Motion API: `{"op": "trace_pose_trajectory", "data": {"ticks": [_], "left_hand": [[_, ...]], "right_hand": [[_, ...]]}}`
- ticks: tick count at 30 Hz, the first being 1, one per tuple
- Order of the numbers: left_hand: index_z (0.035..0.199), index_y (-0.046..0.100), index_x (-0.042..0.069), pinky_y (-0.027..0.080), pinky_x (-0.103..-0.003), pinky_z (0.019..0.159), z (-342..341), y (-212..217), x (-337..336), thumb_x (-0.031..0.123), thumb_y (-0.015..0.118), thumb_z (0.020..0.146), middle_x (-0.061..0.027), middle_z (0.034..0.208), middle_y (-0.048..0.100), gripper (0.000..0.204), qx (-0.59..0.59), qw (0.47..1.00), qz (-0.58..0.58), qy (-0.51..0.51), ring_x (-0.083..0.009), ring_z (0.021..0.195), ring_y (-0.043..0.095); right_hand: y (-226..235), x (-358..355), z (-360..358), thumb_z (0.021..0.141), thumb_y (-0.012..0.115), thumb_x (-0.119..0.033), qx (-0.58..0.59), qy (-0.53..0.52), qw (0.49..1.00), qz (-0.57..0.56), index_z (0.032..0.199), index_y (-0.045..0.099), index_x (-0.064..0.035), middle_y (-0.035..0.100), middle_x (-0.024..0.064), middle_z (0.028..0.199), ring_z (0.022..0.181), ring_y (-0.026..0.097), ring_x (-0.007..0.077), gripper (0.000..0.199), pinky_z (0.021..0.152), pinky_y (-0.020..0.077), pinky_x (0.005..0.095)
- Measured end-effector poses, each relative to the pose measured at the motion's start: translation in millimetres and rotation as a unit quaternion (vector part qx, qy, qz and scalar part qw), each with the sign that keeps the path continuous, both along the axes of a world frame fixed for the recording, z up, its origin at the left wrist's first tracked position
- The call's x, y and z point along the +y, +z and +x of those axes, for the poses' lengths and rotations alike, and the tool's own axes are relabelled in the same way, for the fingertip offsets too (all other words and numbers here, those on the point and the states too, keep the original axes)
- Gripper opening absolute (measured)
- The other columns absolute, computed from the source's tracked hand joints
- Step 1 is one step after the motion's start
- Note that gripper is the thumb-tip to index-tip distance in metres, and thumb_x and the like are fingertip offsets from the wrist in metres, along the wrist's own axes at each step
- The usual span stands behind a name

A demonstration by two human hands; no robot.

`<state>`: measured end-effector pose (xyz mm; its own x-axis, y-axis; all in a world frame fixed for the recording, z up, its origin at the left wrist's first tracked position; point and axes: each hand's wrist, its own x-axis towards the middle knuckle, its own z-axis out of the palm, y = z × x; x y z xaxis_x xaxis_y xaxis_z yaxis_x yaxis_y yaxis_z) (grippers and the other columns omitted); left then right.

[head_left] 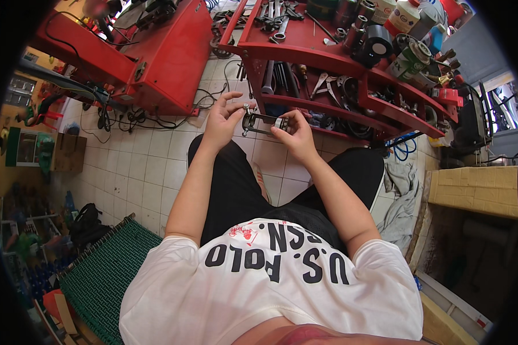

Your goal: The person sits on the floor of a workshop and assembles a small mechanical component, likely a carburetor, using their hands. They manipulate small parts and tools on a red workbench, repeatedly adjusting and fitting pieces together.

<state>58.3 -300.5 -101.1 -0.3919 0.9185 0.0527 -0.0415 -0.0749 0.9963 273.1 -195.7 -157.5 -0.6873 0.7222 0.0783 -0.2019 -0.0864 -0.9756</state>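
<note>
Above my knees, a small dark metal bracket [261, 126] is held between my two hands. It looks like an open frame, with a bolt [247, 107] standing upright at its left end. My left hand [221, 122] has its thumb and a bent finger closed at that bolted end, while its upper fingers stretch out. At the other end, my right hand [297, 137] pinches the bracket between thumb and curled fingers. A lighter metal piece shows beside the right fingertips; whether it is part of the bracket, I cannot tell.
A red tool cart [311, 54] with wrenches, sockets, bottles and cans stands just beyond my hands. To the left is a red machine [175, 63], its cables lying on the tiled floor [135, 167]. A green woven seat [106, 279] is behind left; grey cloth [398, 198] lies right.
</note>
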Motion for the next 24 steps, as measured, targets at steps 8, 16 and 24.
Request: {"op": "trace_pose_trajectory", "data": {"ticks": [8,16,24], "left_hand": [[0.131,0.055,0.002,0.047,-0.033,0.103,-5.5,-16.0,0.8,0.009,0.068,0.097,-0.0158,0.128,0.070,0.037,0.157,0.987,-0.012,0.025,-0.0174,0.118,0.063],[0.132,0.056,0.004,0.050,-0.034,0.100,6.4,-4.0,3.0,0.008,0.084,0.085,-0.0081,0.112,0.068,0.055,0.030,0.996,0.076,0.038,-0.0180,0.110,0.065],[0.130,0.056,0.004,0.052,-0.033,0.094,3.5,-15.4,9.9,0.014,0.086,0.085,-0.0066,0.106,0.067,0.055,0.100,0.988,0.085,0.084,-0.0165,0.101,0.066]], "right_hand": [[-6.7,1.2,-1.9,0.090,0.077,-0.004,0.004,0.006,1.000,0.003,0.117,0.053,-0.0007,0.065,0.0066,0.100,0.091,0.067,0.0127,0.036,0.080,0.0576,0.0288],[-3.0,1.8,-0.5,0.090,0.077,-0.005,-0.010,0.002,1.000,0.011,0.116,0.053,-0.0006,0.065,0.0066,0.100,0.091,0.067,0.0134,0.035,0.080,0.0584,0.0288],[-3.3,0.9,-0.7,0.090,0.078,-0.005,-0.007,0.009,1.000,0.005,0.115,0.053,0.0001,0.065,0.0065,0.100,0.091,0.068,0.0136,0.036,0.079,0.0581,0.0284]]}}
